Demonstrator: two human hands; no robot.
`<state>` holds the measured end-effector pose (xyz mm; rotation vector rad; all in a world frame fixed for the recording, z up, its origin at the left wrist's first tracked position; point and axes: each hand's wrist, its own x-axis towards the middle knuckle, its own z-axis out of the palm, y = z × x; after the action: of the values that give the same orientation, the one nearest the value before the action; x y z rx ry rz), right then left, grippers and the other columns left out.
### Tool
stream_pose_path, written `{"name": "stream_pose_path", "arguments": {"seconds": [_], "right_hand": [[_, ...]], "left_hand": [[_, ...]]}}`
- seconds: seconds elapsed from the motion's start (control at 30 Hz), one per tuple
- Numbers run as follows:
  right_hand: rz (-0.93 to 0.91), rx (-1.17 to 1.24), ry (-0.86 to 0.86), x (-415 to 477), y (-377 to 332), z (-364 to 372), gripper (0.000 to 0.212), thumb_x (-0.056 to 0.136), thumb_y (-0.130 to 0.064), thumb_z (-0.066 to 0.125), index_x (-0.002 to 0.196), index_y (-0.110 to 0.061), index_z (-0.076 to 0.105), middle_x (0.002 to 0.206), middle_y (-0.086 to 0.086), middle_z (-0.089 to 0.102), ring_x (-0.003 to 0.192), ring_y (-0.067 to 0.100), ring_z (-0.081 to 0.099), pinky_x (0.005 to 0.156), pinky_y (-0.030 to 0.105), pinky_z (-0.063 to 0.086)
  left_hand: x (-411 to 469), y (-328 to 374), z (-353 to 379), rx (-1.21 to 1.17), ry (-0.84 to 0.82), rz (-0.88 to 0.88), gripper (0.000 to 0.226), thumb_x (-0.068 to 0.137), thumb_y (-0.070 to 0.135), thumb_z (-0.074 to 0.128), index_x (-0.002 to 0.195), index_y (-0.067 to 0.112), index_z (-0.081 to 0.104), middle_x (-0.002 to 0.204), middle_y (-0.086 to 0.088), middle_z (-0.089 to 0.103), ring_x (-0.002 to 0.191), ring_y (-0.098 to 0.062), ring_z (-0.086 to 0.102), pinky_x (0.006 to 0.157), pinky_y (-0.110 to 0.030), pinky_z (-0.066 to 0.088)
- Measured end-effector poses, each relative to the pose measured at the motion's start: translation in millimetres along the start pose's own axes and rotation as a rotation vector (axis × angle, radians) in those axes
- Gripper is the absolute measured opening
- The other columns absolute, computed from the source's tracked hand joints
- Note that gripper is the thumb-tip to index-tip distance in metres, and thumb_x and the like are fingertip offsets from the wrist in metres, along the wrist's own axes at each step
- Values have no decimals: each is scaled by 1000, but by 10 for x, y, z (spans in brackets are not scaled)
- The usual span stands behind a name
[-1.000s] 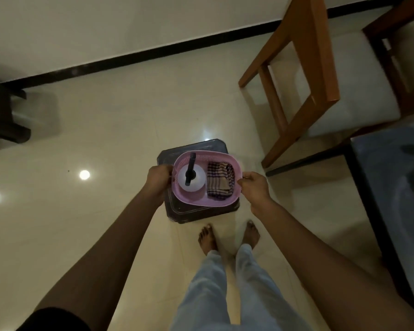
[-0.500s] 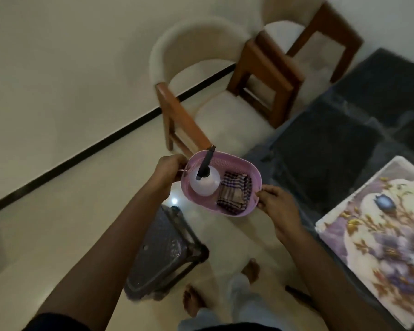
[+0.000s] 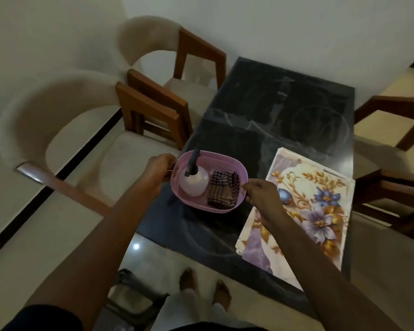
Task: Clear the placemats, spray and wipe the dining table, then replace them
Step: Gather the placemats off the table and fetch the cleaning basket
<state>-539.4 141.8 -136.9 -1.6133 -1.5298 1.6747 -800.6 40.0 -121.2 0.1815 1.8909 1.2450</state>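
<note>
I hold a pink plastic basket [image 3: 227, 163] over the near left part of the dark dining table [image 3: 285, 108]. My left hand [image 3: 157, 172] grips its left rim and my right hand [image 3: 261, 195] grips its right rim. Inside stand a white spray bottle [image 3: 196, 183] with a dark nozzle and, beside it, a folded checked cloth [image 3: 222, 192]. A floral placemat [image 3: 304, 211] with blue and purple flowers lies on the table to the right of the basket, partly under my right forearm.
Two cream chairs with wooden frames [image 3: 153, 111] stand along the table's left side, and another chair [image 3: 392, 163] on the right. A dark stool [image 3: 132, 299] sits on the tiled floor near my feet [image 3: 206, 287].
I lifted the basket off the stool and carried it right, over the table's edge. The view swung from the floor up to the table and placemat.
</note>
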Motion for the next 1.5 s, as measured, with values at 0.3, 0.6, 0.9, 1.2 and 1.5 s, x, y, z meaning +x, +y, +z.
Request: {"name": "stream_pose_path", "arguments": {"seconds": [0.3,0.6,0.9,1.2,1.5], "right_hand": [[85,70,131,440,13,-98,18,92,-15,70,82,-2,77,72,14,64,69,22,57,67,37,45],[109,135,138,519,97,-152,8,93,-14,71,94,-17,79,97,12,77,96,35,72,88,49,62],[105,161,277,234,497,-865,23,95,-23,73,116,-14,73,108,5,74,106,28,69,99,47,58],[155,50,401,-98,1361,-2135,12,95,-23,69,105,-17,73,109,7,74,103,23,70,92,43,58],[278,47,316,-64,1972,-2558,65,76,-41,71,133,-13,61,117,8,74,100,27,73,92,50,61]], "left_hand": [[550,235,483,53,-79,-57,15,91,8,49,87,7,63,83,-14,64,69,-25,62,69,-36,55],[542,222,556,349,36,141,23,93,18,54,103,4,70,106,-19,70,104,-37,70,85,-46,58],[-544,-208,1249,489,-110,926,23,97,11,60,119,17,60,126,0,56,113,-14,56,90,-24,51],[-837,-1064,2242,671,-441,519,27,98,25,64,125,22,67,123,9,64,113,-9,64,97,-26,53],[-376,-1485,2425,574,-252,-119,84,65,46,70,141,16,53,137,-10,61,114,-34,69,97,-53,59]]}}
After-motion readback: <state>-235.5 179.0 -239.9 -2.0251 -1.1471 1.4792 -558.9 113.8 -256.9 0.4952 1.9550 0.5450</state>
